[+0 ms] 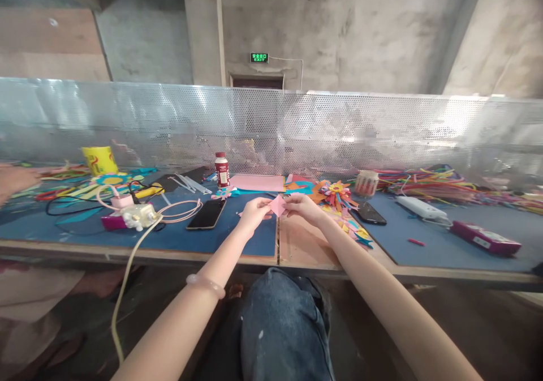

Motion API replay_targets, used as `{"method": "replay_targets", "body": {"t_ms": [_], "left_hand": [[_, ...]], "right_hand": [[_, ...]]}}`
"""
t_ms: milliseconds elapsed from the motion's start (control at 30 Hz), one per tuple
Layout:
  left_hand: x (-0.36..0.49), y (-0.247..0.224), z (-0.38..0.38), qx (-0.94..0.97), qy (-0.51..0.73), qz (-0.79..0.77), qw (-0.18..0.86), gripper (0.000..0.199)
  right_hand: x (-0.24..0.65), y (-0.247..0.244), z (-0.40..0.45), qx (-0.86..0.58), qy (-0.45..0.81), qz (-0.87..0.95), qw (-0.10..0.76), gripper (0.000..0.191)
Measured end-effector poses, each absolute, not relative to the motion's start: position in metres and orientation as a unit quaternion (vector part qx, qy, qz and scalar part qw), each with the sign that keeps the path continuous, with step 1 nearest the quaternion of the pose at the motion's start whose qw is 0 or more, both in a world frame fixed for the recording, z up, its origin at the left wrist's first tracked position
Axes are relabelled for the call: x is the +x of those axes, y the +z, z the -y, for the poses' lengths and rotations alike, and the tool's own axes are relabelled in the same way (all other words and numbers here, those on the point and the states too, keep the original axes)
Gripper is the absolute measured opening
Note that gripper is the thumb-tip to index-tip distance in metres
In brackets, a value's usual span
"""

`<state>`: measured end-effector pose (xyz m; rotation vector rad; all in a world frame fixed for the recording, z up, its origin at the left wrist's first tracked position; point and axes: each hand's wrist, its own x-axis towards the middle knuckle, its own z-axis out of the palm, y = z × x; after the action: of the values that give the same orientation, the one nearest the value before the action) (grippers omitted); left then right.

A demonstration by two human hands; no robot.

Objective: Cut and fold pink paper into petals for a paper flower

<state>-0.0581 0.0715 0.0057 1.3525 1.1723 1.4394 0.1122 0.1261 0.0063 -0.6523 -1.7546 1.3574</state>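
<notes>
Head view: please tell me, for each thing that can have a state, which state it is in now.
Pink paper: diamond-shaped, held between left hand and right hand.
Bottle: upright, red cap on.
Phone on the left: lying flat, screen dark.
Exit sign: lit green.

Back of the pink paper (278,206) hidden, co-worker's hand (17,183) cut off at left.

Paper, metal, concrete and cloth
The pink square (278,206) looks like matt paper; the partition (365,126) shiny perforated metal; the wall (373,35) rough concrete; the jeans (280,330) denim; the left phone (206,214) glossy.
</notes>
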Motion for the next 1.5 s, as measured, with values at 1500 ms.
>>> {"method": "replay_targets", "body": {"t_ms": [1500], "left_hand": [[-0.06,0.023,-0.119,0.612,0.469,-0.361,0.525,0.02]], "right_hand": [[0.126,0.004,-0.138,-0.282,0.497,0.648,0.503,0.028]]}}
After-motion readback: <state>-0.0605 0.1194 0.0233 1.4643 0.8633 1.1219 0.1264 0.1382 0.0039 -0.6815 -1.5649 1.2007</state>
